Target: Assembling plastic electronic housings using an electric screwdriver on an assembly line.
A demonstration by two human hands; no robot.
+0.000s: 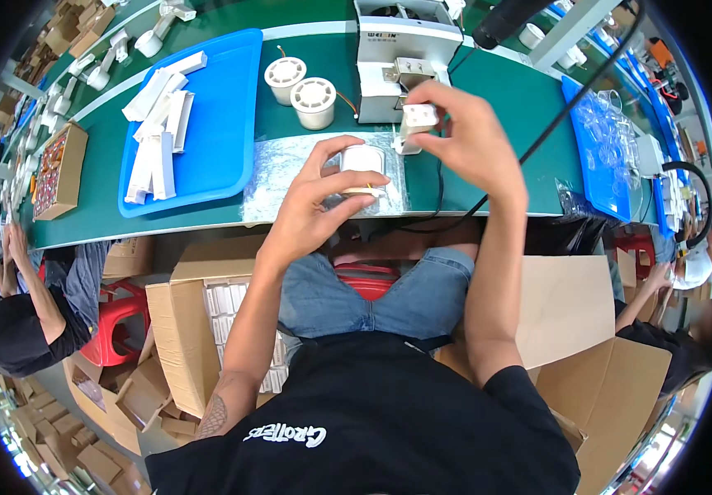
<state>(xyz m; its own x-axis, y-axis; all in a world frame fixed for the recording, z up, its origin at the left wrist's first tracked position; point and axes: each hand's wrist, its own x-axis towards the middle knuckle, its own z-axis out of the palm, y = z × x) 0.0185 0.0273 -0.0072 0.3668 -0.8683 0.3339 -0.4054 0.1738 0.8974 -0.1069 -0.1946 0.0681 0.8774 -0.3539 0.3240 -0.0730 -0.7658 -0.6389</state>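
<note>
My left hand (314, 198) is closed around a white rounded housing (362, 160), held low above a clear plastic sheet (277, 169) near the bench's front edge. A bit of yellow shows by its fingertips, too small to name. Between the thumb and fingers of my right hand (475, 140) is a small white plastic block (419, 117), just in front of a grey-white metal bench machine (409, 45). Another white piece sits right below that block, and I cannot tell whether they are joined. Two white round slotted housings (314, 103) with wires stand left of the machine.
A blue tray (199, 186) with several long white pieces lies on the left. At the right, another blue tray (607, 194) bears clear plastic parts. A black cable (574, 107) crosses the right side. Cardboard boxes (186, 330) flank my legs, and other people sit on both sides.
</note>
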